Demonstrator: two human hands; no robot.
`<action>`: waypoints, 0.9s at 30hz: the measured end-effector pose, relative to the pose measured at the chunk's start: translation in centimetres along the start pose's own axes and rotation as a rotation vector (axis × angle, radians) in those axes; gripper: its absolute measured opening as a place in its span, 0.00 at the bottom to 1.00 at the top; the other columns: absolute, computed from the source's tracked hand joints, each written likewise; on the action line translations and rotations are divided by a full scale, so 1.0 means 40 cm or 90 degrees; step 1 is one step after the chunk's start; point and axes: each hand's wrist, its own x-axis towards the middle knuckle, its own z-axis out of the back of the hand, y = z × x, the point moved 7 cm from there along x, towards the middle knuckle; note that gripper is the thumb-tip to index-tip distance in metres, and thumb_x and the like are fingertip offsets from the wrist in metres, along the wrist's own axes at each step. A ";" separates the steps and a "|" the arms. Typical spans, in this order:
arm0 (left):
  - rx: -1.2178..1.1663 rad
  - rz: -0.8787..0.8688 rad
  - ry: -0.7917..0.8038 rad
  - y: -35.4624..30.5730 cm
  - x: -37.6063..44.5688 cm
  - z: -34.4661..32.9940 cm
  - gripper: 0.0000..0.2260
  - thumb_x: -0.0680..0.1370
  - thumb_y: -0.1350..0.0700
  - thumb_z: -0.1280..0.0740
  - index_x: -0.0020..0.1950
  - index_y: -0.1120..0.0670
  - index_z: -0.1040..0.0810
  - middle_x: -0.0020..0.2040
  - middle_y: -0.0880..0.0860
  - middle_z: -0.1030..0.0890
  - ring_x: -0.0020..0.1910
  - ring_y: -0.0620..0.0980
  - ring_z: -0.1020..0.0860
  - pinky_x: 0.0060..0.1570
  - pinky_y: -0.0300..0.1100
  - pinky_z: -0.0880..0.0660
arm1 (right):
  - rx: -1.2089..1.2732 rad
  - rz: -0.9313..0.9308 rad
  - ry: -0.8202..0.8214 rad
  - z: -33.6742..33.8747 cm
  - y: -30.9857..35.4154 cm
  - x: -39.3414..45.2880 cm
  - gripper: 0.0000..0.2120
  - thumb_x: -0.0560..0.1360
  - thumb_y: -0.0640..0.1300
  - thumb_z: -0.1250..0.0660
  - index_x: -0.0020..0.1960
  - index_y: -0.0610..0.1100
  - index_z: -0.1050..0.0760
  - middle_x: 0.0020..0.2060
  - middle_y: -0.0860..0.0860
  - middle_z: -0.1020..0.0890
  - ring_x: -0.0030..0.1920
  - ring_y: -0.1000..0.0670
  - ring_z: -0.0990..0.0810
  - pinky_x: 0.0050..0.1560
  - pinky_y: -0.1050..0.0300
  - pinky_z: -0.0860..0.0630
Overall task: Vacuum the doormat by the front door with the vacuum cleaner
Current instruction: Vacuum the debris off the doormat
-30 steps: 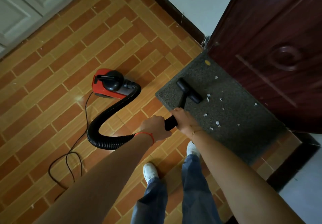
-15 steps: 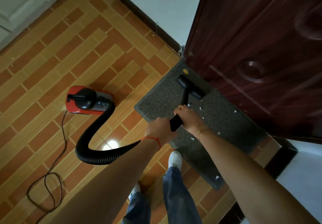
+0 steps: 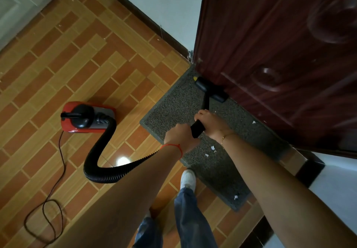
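A grey doormat [image 3: 173,102] lies on the tiled floor against the dark red front door [image 3: 280,54]. A few white paper scraps [image 3: 212,148] are scattered on it. The black vacuum nozzle [image 3: 210,90] rests on the mat's far edge, right at the door's foot. My right hand [image 3: 211,124] grips the black wand [image 3: 197,129] from the right. My left hand [image 3: 178,136] holds the same wand just behind it, where the ribbed black hose [image 3: 96,151] joins. The hose curves back to the red vacuum cleaner body [image 3: 85,117] on the floor to the left.
A thin power cord [image 3: 56,189] loops over the brown tiles at lower left. My white shoe [image 3: 188,178] and blue jeans are below the hands, at the mat's near edge. A pale wall with a dark skirting runs behind the mat; a white cabinet [image 3: 17,2] stands far left.
The nozzle has been pushed forward across the mat to the door's foot, past the scraps. Both hands followed it, and the view has swung so everything sits lower and further right.
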 end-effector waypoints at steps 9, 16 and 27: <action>0.000 -0.008 -0.008 0.014 -0.028 -0.010 0.07 0.74 0.52 0.35 0.45 0.54 0.22 0.36 0.51 0.21 0.34 0.50 0.19 0.30 0.40 0.24 | 0.026 0.013 0.019 -0.018 0.021 -0.022 0.08 0.75 0.32 0.37 0.51 0.42 0.26 0.53 0.47 0.23 0.50 0.45 0.21 0.49 0.49 0.22; 0.026 -0.013 0.007 0.111 -0.108 -0.040 0.07 0.73 0.50 0.35 0.44 0.53 0.22 0.34 0.50 0.21 0.31 0.49 0.21 0.26 0.39 0.27 | 0.031 0.012 0.028 -0.079 0.136 -0.076 0.07 0.74 0.33 0.36 0.51 0.40 0.26 0.54 0.46 0.24 0.52 0.45 0.22 0.44 0.53 0.25; 0.078 -0.016 0.028 0.324 -0.270 -0.116 0.08 0.73 0.49 0.34 0.46 0.52 0.23 0.34 0.49 0.22 0.31 0.47 0.23 0.25 0.37 0.30 | 0.058 -0.001 0.038 -0.233 0.359 -0.165 0.10 0.74 0.31 0.39 0.52 0.42 0.27 0.55 0.47 0.25 0.52 0.43 0.21 0.46 0.50 0.23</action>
